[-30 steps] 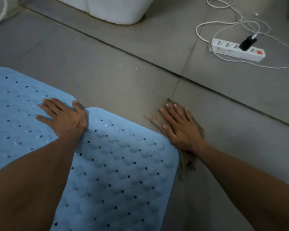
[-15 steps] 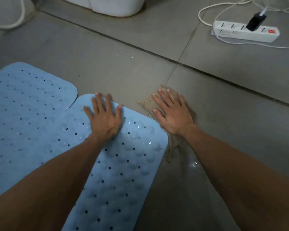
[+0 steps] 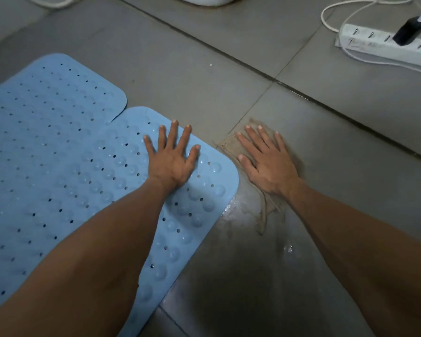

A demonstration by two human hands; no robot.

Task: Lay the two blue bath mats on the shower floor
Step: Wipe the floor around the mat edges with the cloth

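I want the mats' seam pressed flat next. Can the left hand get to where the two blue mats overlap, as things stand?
Probably yes. The left hand lies flat and empty on the right mat, and the overlap with the left mat sits just to its left with nothing between. The right hand rests on a brown cloth, clear of that path.

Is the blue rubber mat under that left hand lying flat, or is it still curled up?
Flat. The blue rubber mat lies spread on the grey tile floor, no raised corner visible, left hand pressing it.

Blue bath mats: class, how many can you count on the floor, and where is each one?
2. One mat lies at the left; the second mat lies right of it, overlapping its edge, under the left hand. Arms hide parts of both.
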